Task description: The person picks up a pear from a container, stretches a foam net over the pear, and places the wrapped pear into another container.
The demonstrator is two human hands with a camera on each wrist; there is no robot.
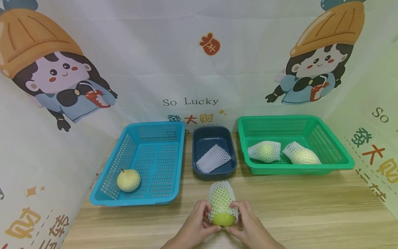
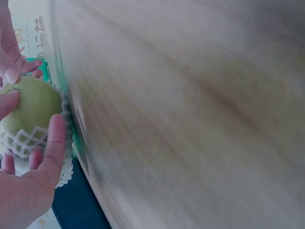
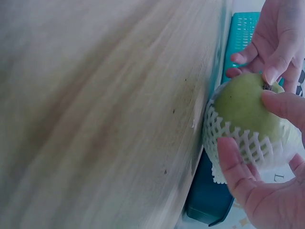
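A green pear (image 1: 223, 220) sits partly inside a white foam net sleeve (image 1: 220, 197) near the table's front edge. Its bare end faces me, and the netting reaches past its far end. My left hand (image 1: 197, 221) grips it from the left, thumb on the bare end and fingers along the net. From the other side my right hand (image 1: 250, 223) holds it the same way. The right wrist view shows both thumbs at the end of the pear (image 3: 248, 102) and fingertips against the net's edge. In the left wrist view the pear (image 2: 33, 105) is partly covered by fingers.
A blue basket (image 1: 178, 166) on the left holds one bare pear (image 1: 129, 180). Behind the hands, a dark blue tray (image 1: 199, 136) contains foam netting (image 1: 213, 159). The green basket (image 1: 329, 166) at right holds two netted pears (image 1: 265, 151). Printed cloth (image 1: 149, 52) hangs behind.
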